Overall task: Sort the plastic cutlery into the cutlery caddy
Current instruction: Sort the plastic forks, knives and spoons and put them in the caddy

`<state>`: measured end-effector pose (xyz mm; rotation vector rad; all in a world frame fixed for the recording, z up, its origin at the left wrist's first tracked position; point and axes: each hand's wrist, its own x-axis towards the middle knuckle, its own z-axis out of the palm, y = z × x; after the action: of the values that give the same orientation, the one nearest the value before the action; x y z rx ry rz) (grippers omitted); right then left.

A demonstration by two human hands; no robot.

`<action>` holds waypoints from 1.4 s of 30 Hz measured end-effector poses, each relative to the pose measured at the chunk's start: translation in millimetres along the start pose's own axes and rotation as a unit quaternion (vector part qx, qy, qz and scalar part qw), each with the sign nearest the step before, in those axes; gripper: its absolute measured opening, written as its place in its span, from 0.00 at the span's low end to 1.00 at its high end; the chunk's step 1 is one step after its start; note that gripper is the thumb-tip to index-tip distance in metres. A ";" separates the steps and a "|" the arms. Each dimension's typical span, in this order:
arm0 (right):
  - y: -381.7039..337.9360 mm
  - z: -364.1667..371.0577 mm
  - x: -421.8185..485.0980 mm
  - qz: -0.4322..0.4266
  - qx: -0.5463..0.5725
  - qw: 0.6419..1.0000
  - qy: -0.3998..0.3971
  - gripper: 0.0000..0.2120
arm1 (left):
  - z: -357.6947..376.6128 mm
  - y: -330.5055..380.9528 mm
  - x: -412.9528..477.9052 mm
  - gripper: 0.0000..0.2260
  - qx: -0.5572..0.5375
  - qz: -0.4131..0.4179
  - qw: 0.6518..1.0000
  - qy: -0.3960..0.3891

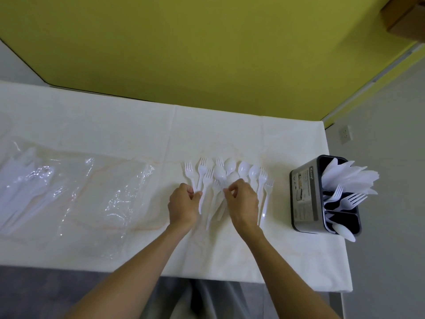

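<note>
Several white plastic forks (202, 171) and spoons (243, 169) lie fanned out on the white table (115, 125), heads pointing away from me. My left hand (182, 204) rests on the left side of the pile, fingers pinching a fork handle. My right hand (241, 200) sits over the middle of the pile, fingertips curled onto handles there. The grey cutlery caddy (304, 199) stands at the right; it holds white napkins in the far compartment, forks in the middle one and a spoon in the near one.
A crumpled clear plastic bag (76, 192) with more white cutlery in it lies on the left of the table. The table's right edge runs close behind the caddy. A yellow wall stands behind the table.
</note>
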<state>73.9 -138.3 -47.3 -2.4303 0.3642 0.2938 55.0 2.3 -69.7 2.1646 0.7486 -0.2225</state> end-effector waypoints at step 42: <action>-35.3 11.4 35.5 -0.028 -0.174 0.984 -0.031 0.05 | -24.1 -33.6 -2.3 0.15 -0.030 0.014 0.999 -0.022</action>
<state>117.5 -111.1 -46.3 -2.7606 0.2298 0.4380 31.4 35.9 -74.9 2.1049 0.6921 -0.2301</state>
